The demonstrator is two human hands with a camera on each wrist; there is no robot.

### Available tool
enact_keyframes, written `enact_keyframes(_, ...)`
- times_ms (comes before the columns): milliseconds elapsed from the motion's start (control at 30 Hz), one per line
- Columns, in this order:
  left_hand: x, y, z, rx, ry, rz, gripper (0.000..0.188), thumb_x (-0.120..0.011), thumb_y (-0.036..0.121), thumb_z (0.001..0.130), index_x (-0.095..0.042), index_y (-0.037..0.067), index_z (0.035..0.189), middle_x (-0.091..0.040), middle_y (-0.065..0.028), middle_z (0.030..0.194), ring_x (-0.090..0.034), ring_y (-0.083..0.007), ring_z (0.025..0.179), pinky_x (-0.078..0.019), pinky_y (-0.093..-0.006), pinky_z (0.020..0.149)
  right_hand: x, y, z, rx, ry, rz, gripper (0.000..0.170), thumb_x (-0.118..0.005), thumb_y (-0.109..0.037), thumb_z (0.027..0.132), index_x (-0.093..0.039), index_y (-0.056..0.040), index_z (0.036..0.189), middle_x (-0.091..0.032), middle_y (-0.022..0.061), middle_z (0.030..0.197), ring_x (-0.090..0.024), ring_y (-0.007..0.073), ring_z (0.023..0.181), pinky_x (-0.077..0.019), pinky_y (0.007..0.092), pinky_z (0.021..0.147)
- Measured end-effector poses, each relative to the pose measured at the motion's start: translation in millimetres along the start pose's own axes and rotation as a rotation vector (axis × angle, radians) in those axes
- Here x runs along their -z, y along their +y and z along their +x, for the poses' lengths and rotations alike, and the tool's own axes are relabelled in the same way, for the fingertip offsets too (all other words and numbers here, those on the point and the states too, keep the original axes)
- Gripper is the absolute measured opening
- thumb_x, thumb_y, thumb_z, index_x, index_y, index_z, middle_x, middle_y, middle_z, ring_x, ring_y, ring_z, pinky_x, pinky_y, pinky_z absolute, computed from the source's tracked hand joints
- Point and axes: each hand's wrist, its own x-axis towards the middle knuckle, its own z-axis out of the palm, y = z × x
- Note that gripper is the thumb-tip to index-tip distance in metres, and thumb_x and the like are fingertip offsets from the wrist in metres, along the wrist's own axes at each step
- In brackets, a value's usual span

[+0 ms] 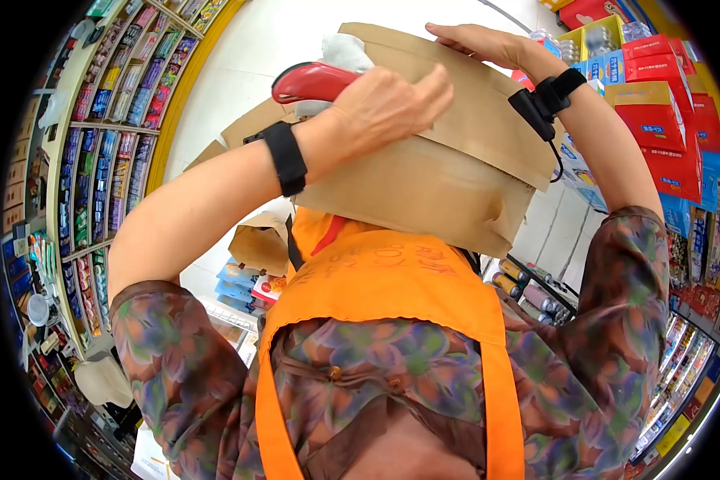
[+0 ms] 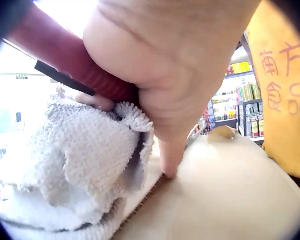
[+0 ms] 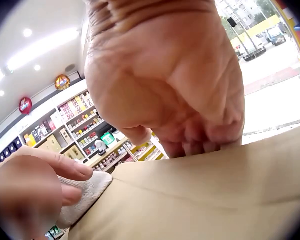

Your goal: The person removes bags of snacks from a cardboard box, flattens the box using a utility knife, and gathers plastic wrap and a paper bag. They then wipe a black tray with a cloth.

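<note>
A brown cardboard box (image 1: 424,172) stands in front of the orange apron (image 1: 392,264), with its seam and overlapping flaps facing up. My left hand (image 1: 388,104) is over the box and grips a curved, glossy red handle (image 1: 312,82); the tool's working end is hidden. A white-grey terry cloth (image 2: 85,155) hangs beneath that hand, next to the handle. In the left wrist view a digit reaches down to the cardboard by the seam. My right hand (image 1: 488,46) rests at the box's far right edge, fingers extended in the head view and partly hidden by cardboard in the right wrist view.
Shelves of small packaged goods (image 1: 112,144) line the left side. Red gift boxes (image 1: 652,120) are stacked at the right. Several cans (image 1: 528,288) stand low beside the apron. Pale floor tiles (image 1: 248,48) show beyond the box.
</note>
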Motion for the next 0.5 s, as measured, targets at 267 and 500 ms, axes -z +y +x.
enact_keyframes(267, 36.3, -48.7, 19.6, 0.038, -0.135, -0.19, 0.012, -0.063, 0.009, 0.07, -0.062, 0.003, 0.081, -0.064, -0.0113, 0.071, -0.066, -0.0262, 0.066, -0.0514, -0.0379, 0.056, 22.5, -3.3, -3.2, -0.021, -0.069, 0.023, 0.078, -0.037, -0.067, 0.09, -0.054, -0.0017, 0.129, -0.057, 0.0116, 0.125, -0.052, 0.0211, 0.114, -0.0383, 0.0352, 0.101)
enact_keyframes(500, 65.6, -111.6, 37.6, 0.092, -0.194, -0.461, 0.008, -0.062, 0.007, 0.067, -0.065, 0.001, 0.071, -0.064, -0.0193, 0.069, -0.063, -0.0383, 0.067, -0.0491, -0.0436, 0.058, 46.5, -49.6, -142.3, 0.615, 0.455, -0.55, 0.073, -0.059, -0.056, 0.085, -0.044, -0.011, 0.14, -0.049, 0.0161, 0.138, -0.044, 0.0283, 0.131, -0.0375, 0.0428, 0.106)
